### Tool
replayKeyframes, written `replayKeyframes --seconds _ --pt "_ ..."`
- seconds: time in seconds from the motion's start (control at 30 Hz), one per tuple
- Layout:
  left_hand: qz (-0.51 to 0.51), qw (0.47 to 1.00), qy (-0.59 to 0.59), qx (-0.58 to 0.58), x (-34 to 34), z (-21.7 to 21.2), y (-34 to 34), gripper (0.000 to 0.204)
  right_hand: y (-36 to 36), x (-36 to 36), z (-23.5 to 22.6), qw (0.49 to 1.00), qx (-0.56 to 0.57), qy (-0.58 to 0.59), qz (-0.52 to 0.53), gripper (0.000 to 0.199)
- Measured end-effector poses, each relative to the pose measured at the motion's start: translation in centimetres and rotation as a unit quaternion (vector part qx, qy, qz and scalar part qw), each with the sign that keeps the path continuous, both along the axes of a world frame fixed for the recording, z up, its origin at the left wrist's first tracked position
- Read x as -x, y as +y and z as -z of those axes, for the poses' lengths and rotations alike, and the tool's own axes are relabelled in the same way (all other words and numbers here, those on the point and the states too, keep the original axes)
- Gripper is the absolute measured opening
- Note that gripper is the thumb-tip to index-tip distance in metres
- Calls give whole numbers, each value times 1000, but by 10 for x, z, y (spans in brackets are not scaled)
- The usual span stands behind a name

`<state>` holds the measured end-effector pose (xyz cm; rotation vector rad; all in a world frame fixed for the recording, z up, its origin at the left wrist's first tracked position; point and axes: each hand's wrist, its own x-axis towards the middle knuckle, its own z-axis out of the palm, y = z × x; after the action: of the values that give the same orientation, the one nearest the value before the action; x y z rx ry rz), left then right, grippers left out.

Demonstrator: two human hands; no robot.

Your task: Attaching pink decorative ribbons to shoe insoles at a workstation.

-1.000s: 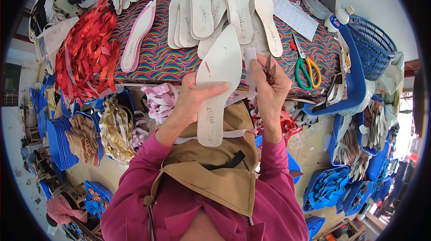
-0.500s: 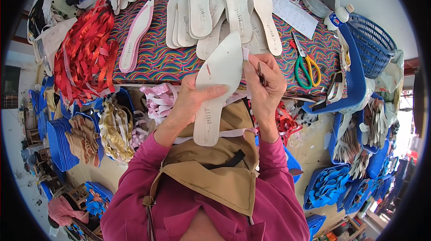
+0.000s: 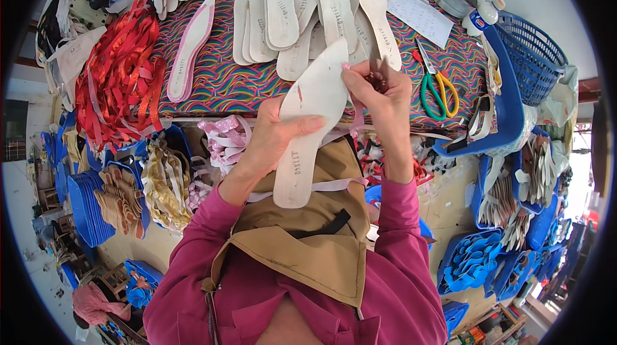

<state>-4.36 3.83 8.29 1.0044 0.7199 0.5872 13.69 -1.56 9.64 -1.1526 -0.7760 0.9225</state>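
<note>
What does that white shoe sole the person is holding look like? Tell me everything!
The shoe sole is off-white, flat and long, with a pointed toe and a rounded heel. It looks like stiff board or thin foam, with a small reddish mark near the toe end. It is held tilted in the air in front of the table, toe up and away, heel toward the person's chest. The left hand grips its middle, thumb across the top. The right hand pinches its edge near the toe. A pale pink strap runs under it.
</note>
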Motion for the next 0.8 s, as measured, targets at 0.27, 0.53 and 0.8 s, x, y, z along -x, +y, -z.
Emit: replayKeyframes --seconds 0.27,0.53,0.8 --pt "-71 997 -32 -19 -9 -19 15 24 -25 36 18 955 -7 -275 114 15" --pt "-82 993 -79 12 -12 -23 13 26 -40 66 26 993 50 -83 64 15" --pt "-29 992 -112 50 -19 -22 13 32 -43 64 27 982 16 -175 67 11"
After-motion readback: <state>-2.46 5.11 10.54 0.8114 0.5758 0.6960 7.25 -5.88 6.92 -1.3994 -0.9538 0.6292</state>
